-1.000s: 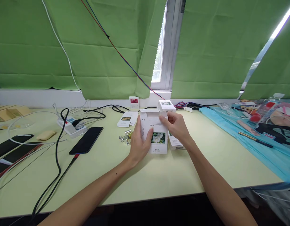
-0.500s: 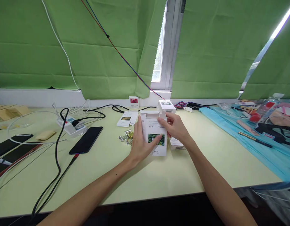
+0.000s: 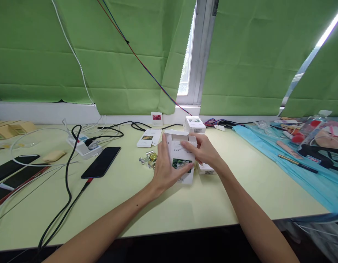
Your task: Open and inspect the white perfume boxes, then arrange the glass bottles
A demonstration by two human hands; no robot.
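A white carton (image 3: 187,178) with a green leaf picture has its flaps open at the far end. My left hand (image 3: 165,166) holds its left side, thumb across the picture. My right hand (image 3: 203,148) grips the right side near the open flaps, thumb on the front face. Just right of it, partly behind my right hand, lies a white box (image 3: 206,169). Another white box (image 3: 195,124) stands behind. Left of the carton are a flat white carton (image 3: 148,138) and small shiny metal and yellow pieces (image 3: 149,157).
A small white box (image 3: 157,119) stands by the wall. To the left are a phone (image 3: 101,163), a power strip (image 3: 83,146) and cables. On the right lies blue sheeting (image 3: 284,157) with a pen and a bottle (image 3: 317,124).
The carton has tilted, so its open end shows more of the inside. My right thumb has shifted slightly left and my left thumb has slid right across the picture.
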